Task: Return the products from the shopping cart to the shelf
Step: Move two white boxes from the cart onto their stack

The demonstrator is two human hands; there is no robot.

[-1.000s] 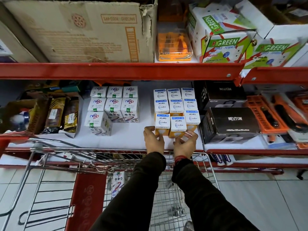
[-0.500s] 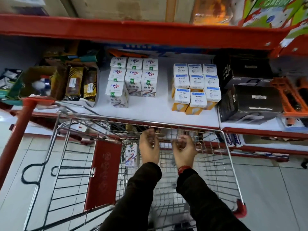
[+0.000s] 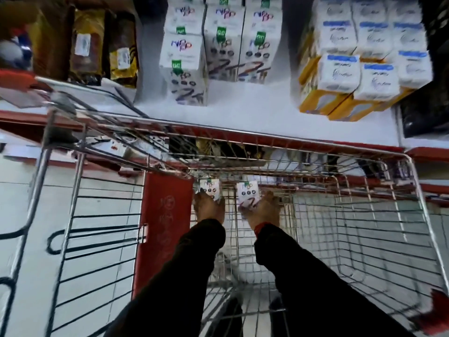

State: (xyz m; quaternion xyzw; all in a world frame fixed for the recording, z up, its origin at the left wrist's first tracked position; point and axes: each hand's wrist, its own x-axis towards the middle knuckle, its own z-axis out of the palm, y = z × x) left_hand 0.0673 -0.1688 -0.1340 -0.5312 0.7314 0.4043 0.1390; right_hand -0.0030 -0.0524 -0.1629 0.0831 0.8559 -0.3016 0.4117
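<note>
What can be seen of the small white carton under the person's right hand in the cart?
The small white printed carton is a cardboard box with a green mark, a row of dark dots and dark slanted strokes on its face. It stands roughly upright inside the wire shopping cart, near its far wall. The right hand grips its lower part; a matching carton stands apart, beside it.

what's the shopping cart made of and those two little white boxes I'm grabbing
Shopping cart: shiny bare metal wire, judging by the silvery glinting grid; its red panel looks like matte plastic. The two boxes, left and right: likely printed cardboard, with flat faces and sharp folded edges.
</note>
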